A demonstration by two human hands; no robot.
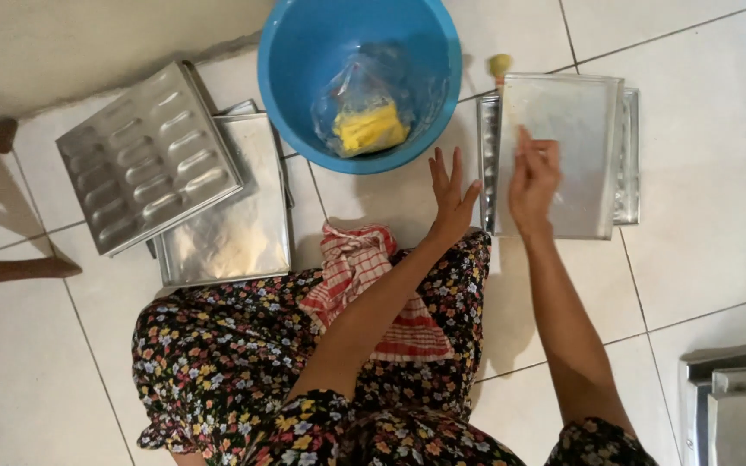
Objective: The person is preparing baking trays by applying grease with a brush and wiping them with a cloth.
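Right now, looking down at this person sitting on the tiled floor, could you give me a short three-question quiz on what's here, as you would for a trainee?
1. True or false: the right hand rests on the flat metal tray.
2. What lies inside the blue bowl?
A. a spoon
B. a clear bag with something yellow in it
C. eggs
3. Fill in: the red checked cloth lies on the person's ____.

Key
1. True. The fingers touch the tray's surface, while the left hand is spread open beside the tray's edge.
2. B
3. Lap
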